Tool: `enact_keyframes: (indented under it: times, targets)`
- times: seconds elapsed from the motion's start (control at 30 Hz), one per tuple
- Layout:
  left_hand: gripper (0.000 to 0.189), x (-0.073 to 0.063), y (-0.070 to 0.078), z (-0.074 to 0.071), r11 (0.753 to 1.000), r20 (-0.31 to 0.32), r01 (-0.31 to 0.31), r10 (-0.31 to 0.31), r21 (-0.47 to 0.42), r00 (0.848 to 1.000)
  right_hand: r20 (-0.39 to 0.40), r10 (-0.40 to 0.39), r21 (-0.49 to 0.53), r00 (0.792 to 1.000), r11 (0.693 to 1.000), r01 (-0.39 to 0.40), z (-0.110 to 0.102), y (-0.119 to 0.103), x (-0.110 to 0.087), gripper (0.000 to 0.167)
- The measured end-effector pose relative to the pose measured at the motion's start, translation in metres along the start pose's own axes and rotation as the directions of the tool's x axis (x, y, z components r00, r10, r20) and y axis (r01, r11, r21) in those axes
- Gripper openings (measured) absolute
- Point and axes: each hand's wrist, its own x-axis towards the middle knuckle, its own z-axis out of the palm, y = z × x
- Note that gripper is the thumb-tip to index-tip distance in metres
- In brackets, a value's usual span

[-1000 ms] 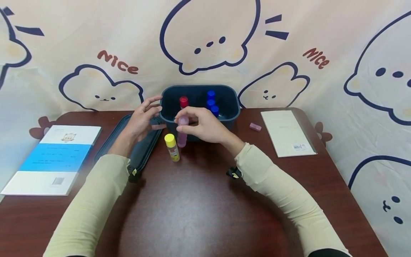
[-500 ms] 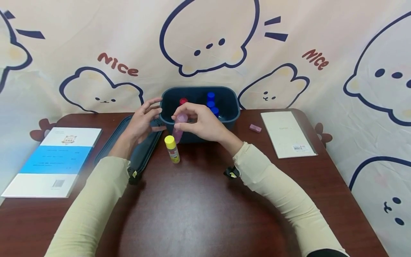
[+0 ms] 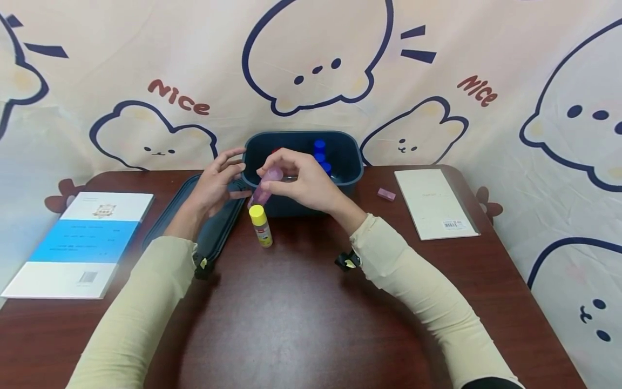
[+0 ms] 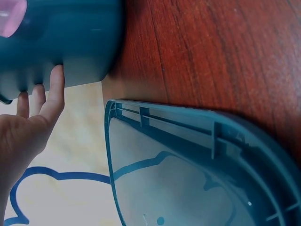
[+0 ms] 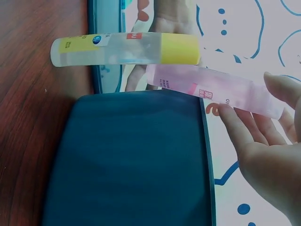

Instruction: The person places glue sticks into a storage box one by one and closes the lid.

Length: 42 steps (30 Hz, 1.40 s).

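A translucent pink glue stick tilts in front of the dark teal bin, pinched by the thumb and fingers of my right hand. Its lower end points down and left, beside a glue stick with a yellow cap that stands upright on the table. My left hand rests its outstretched fingers against the bin's left side, as the left wrist view also shows with the fingertips on the wall. Inside the bin, several blue caps show; the red cap is almost hidden behind my right hand.
A teal lid lies on the table under my left forearm. Farther left is a white and blue book. A small pink block and a pale notebook lie to the right. A patterned cloth hangs behind the table.
The pink glue stick has gone from upright to tilted, its lower end swinging left behind the yellow cap. My right hand has risen slightly and now covers most of the red cap. The left hand stays put.
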Motion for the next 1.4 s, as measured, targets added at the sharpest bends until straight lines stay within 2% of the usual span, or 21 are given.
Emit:
enact_keyframes:
  times: [0.67, 1.1, 1.4]
  targets:
    - [0.049, -0.003, 0.001, -0.001, 0.999, 0.000, 0.020, -0.020, 0.026, 1.000, -0.093, -0.018, 0.163, 0.996, 0.986, 0.033, -0.002, -0.003, 0.001, 0.020]
    - [0.050, -0.001, 0.001, -0.001, 0.999, -0.009, 0.027, -0.027, 0.042, 1.000, -0.191, -0.005, 0.245, 0.982, 0.968, 0.053, -0.009, -0.004, 0.002, 0.019]
    - [0.049, 0.000, 0.000, -0.001, 1.000, -0.005, 0.019, -0.019, 0.009, 1.000, -0.250, 0.001, 0.319, 0.968, 0.944, 0.081, -0.012, -0.001, 0.002, 0.020]
